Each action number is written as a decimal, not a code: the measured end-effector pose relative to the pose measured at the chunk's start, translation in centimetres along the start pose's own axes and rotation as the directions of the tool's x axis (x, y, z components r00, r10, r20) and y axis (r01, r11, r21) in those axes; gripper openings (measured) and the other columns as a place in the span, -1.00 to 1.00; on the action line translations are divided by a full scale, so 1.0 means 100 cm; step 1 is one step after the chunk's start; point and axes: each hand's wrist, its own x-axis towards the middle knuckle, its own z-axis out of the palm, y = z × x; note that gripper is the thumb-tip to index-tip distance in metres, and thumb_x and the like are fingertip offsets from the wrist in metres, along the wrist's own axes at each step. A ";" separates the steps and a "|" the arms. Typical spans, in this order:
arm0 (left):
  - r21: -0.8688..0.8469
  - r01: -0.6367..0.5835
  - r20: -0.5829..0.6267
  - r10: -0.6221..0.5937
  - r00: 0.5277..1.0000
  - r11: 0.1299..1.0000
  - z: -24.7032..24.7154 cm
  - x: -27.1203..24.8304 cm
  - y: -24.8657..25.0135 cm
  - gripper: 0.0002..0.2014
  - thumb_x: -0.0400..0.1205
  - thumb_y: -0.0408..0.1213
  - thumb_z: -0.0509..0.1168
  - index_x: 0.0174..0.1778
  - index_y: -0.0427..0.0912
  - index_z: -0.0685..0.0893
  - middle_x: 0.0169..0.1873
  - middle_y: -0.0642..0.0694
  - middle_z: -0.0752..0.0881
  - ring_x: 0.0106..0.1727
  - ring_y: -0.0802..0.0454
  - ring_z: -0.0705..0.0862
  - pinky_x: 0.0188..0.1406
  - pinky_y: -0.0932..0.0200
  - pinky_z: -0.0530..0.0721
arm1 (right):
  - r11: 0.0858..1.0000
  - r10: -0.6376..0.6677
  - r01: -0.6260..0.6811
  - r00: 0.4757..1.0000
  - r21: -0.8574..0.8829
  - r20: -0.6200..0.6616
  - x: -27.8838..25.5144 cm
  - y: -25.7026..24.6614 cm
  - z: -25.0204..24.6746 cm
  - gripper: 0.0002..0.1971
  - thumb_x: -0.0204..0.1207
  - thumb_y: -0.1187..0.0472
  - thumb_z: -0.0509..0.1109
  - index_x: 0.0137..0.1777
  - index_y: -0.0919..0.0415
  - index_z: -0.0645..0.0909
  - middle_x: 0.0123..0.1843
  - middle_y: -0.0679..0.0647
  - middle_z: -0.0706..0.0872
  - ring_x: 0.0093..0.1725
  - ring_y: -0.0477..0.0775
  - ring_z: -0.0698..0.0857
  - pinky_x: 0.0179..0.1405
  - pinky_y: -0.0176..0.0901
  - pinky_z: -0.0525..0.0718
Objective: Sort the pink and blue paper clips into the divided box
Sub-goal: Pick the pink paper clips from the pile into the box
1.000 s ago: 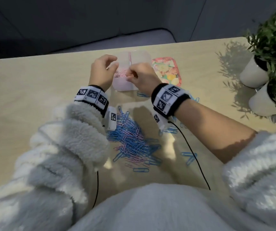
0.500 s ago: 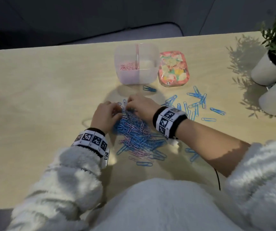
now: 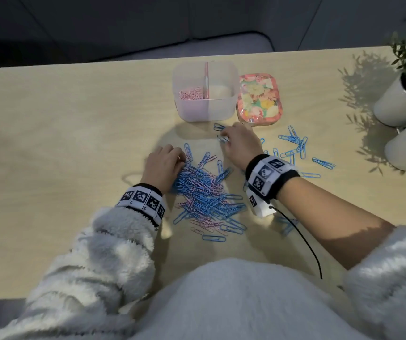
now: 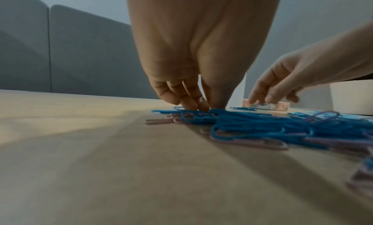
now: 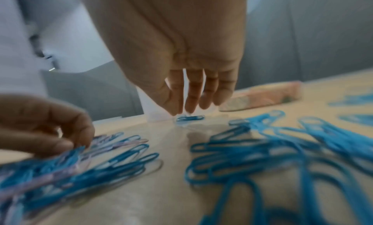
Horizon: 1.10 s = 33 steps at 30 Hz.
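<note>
A pale wooden worktop (image 3: 62,143) is being used for sorting. Two white plant pots (image 3: 397,104) are being kept at its far right edge, with green leaves hanging over them.

The divided box (image 3: 205,111), see-through and square, is sitting at the far middle of the worktop. A small heap of pink paper clips (image 3: 191,93) is lying in its left side. What is in the right side cannot be told. A flowery tin lid (image 3: 259,99) is lying just beside the box, on its right.

A big mixed pile of blue and pink paper clips (image 3: 204,192) is spread out near the person. More loose blue paper clips (image 3: 295,146) are scattered to the right of it.

The left hand (image 3: 162,165) is being pressed down on the far left edge of the pile. Its fingers (image 4: 189,99) are curled, with the tips bunched together on the clips. Whether a clip is being pinched cannot be told.

The right hand (image 3: 241,146) is being held just in front of the box. A single blue paper clip (image 5: 189,118) is lying flat on the worktop at its fingertips (image 5: 190,107). The fingers are pointing down and close together, touching or nearly touching that clip, and a firm hold on it cannot be told.
</note>
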 end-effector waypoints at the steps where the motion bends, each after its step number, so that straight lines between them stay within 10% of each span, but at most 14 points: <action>1: 0.001 0.000 0.007 0.000 1.000 1.000 0.000 0.000 0.000 -0.86 0.60 -0.21 0.29 0.00 -0.18 0.64 0.00 -0.17 0.65 0.05 -0.18 0.55 0.02 -0.05 0.49 | 0.993 -0.064 0.062 0.998 -0.105 -0.008 0.003 -0.007 0.001 -0.74 0.56 0.25 0.22 0.20 0.24 0.60 0.18 0.19 0.61 0.23 0.25 0.50 0.14 0.04 0.49; 4: 0.009 0.001 0.017 -0.002 1.000 1.000 -0.002 0.001 0.001 -0.87 0.58 -0.22 0.30 -0.05 -0.20 0.63 0.00 -0.18 0.63 0.06 -0.20 0.53 0.01 -0.04 0.47 | 0.959 -0.187 0.193 0.981 -0.207 0.050 0.010 -0.036 0.010 -0.80 0.55 0.22 0.26 0.09 0.21 0.66 0.12 0.18 0.67 0.20 0.24 0.55 0.13 0.05 0.51; 8: -0.052 0.048 0.043 -0.046 0.998 0.998 -0.007 -0.004 0.000 -0.92 0.59 -0.20 0.29 -0.11 -0.12 0.60 -0.09 -0.08 0.69 0.02 -0.13 0.56 0.01 0.02 0.38 | 0.998 -0.054 0.051 0.991 0.029 0.122 0.013 -0.057 0.025 -0.76 0.52 0.02 0.35 -0.09 0.20 0.66 -0.05 0.14 0.74 0.00 0.16 0.66 -0.12 -0.10 0.50; 16: -0.438 0.123 -0.033 -0.152 0.988 0.890 -0.030 0.006 -0.002 -0.93 0.58 -0.33 0.32 -0.06 -0.23 0.66 -0.18 -0.06 0.71 -0.19 0.04 0.61 -0.21 0.29 0.52 | 0.930 0.017 -0.103 0.971 0.354 0.237 0.017 -0.039 0.021 -0.95 0.52 0.26 0.31 -0.17 0.20 0.54 -0.16 0.15 0.67 -0.14 0.06 0.56 -0.05 -0.07 0.53; 21: -0.369 0.121 0.008 -0.127 0.992 0.921 -0.024 0.047 0.021 -0.84 0.61 -0.37 0.27 0.07 -0.25 0.67 0.00 -0.18 0.77 0.02 -0.12 0.70 0.09 0.09 0.62 | 0.773 0.156 -0.245 0.968 0.585 0.198 0.011 -0.011 0.013 -0.80 0.44 0.38 0.35 -0.33 0.10 0.51 -0.41 0.01 0.55 -0.39 0.01 0.53 -0.25 -0.05 0.54; 33: -0.106 -0.085 -0.014 0.084 0.996 0.991 -0.016 0.039 0.016 -0.87 0.54 -0.27 0.37 -0.03 -0.18 0.72 -0.05 -0.18 0.68 0.03 -0.16 0.61 0.07 -0.05 0.56 | 0.901 0.013 -0.051 0.996 0.432 0.090 -0.005 0.008 -0.002 -0.87 0.47 0.39 0.31 -0.05 0.35 0.66 -0.16 0.07 0.66 -0.16 -0.01 0.57 -0.09 -0.23 0.50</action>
